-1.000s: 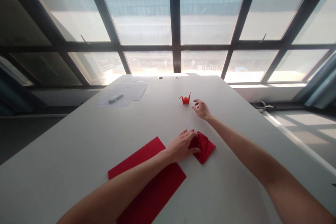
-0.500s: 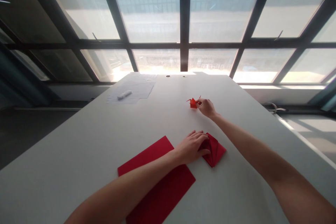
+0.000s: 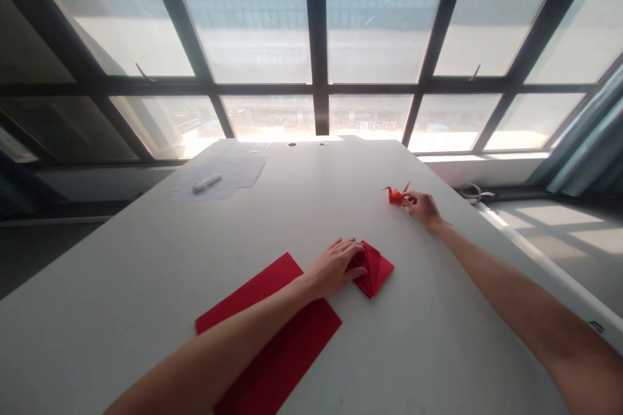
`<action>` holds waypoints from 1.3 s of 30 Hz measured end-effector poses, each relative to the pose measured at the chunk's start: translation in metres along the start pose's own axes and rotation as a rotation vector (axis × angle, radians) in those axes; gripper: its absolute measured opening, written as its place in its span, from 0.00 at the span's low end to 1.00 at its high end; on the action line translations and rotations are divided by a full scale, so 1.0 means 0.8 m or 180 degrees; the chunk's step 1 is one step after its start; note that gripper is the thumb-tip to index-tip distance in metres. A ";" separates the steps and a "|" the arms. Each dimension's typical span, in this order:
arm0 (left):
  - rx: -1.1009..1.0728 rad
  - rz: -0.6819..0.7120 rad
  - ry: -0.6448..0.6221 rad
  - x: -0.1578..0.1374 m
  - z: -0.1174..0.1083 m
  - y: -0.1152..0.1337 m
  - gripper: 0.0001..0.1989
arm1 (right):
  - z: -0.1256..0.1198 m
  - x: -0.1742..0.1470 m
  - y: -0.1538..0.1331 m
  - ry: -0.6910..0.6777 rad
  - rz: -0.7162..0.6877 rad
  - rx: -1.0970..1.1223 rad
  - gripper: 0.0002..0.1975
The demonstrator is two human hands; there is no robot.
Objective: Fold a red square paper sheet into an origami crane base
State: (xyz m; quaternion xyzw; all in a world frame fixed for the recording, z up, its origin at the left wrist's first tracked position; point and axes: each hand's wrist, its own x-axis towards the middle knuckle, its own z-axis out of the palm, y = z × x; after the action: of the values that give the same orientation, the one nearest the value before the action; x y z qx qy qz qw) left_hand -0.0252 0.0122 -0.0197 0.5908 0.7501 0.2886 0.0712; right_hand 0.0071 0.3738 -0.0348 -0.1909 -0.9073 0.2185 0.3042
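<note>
An orange-red origami crane (image 3: 394,196) is at the table's right side, its thin neck and tail pointing up. My right hand (image 3: 422,207) pinches it by its near right side between thumb and fingers. Closer to me, my left hand (image 3: 335,268) rests palm down over the left part of a folded red paper (image 3: 381,268), fingers stretched out and thumb apart. The paper's left part is hidden under that hand. Beneath my left forearm lies a larger red sheet of paper (image 3: 302,343), partly covered by the arm.
Several white paper sheets (image 3: 243,172) lie at the far left of the white table (image 3: 146,285), with a white tube-like object (image 3: 207,183) on them. Two round holes are near the table's far edge. Large windows stand behind it, and a cable (image 3: 472,192) lies beyond the right edge.
My right hand has moved to the right across the table with the crane. My left hand stays on the folded red paper. The view has turned slightly right.
</note>
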 end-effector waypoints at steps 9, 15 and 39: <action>-0.0136 -0.0029 0.0035 0.002 0.001 -0.003 0.16 | -0.031 -0.028 -0.025 0.0461 0.0203 0.0109 0.18; -0.0539 -0.0052 0.0249 0.005 0.002 -0.003 0.06 | -0.027 -0.127 -0.129 -0.0807 -0.0664 0.1181 0.10; 0.0685 -0.0334 0.0640 -0.002 -0.011 0.003 0.15 | -0.032 -0.156 -0.134 -0.1247 -0.2049 0.0487 0.10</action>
State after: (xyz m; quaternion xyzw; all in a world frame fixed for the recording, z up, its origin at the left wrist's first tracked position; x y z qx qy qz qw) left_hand -0.0265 0.0083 -0.0117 0.5231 0.8099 0.2601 -0.0530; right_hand 0.0929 0.2317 -0.0200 0.1724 -0.9429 0.2113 0.1915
